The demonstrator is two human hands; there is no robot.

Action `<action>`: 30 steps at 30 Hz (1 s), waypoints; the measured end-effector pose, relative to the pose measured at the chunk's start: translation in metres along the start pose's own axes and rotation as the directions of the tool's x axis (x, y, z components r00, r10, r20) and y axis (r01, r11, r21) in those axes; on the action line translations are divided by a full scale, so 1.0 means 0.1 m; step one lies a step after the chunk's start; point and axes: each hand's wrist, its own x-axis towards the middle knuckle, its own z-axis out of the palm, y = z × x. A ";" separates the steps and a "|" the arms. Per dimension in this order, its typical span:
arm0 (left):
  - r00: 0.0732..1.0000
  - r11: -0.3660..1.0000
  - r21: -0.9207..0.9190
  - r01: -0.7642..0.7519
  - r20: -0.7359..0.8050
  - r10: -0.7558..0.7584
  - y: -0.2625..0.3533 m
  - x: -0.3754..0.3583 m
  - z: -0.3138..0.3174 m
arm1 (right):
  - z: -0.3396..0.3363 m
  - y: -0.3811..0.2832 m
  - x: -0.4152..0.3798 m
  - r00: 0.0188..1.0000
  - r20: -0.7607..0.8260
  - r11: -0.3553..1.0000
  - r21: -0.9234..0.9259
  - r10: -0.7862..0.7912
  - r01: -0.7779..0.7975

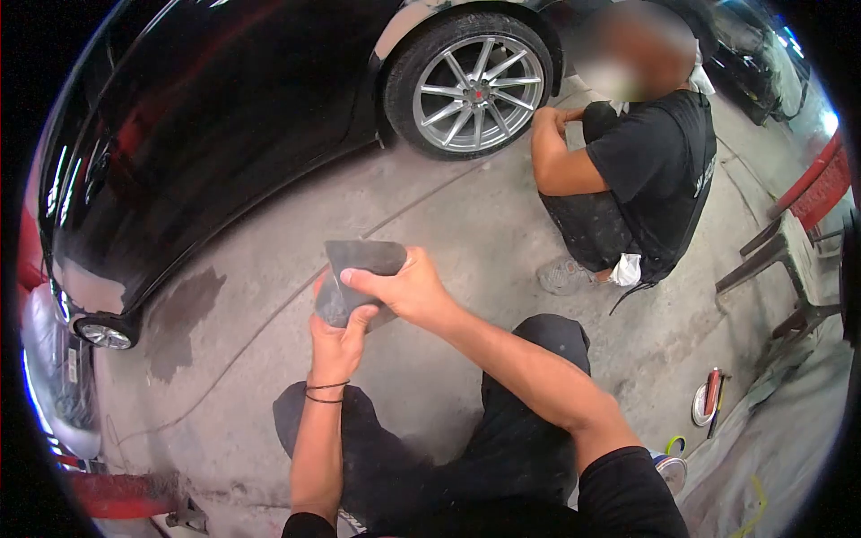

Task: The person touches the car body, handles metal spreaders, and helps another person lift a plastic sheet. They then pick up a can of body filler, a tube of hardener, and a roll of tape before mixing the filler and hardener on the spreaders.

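Both hands are closed on a dark grey sheet that looks like sandpaper [377, 257], bent or folded, in front of my knees. My right hand [414, 289] pinches its right side, with the thumb lying across the face. From below, my left hand [341, 345] grips the lower part, where a paler, dusty rounded area shows. Whether something lies inside the fold is hidden. Beyond my hands stands a black car [242, 99], its body apart from the sheet.
A co-worker in black [650, 161] squats beside the car's silver wheel [482, 94]. A cable [229, 366] crosses the concrete floor. At right are a plastic chair [789, 269], a red tube [713, 392] and plastic sheeting [762, 457]. Something red [117, 496] lies at lower left.
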 end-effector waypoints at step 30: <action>0.961 0.776 -0.595 0.210 -0.022 -0.277 -0.11 0.25 -0.23 | 0.00 -0.14 0.15 0.970 -0.083 0.890 0.422 0.227 -0.173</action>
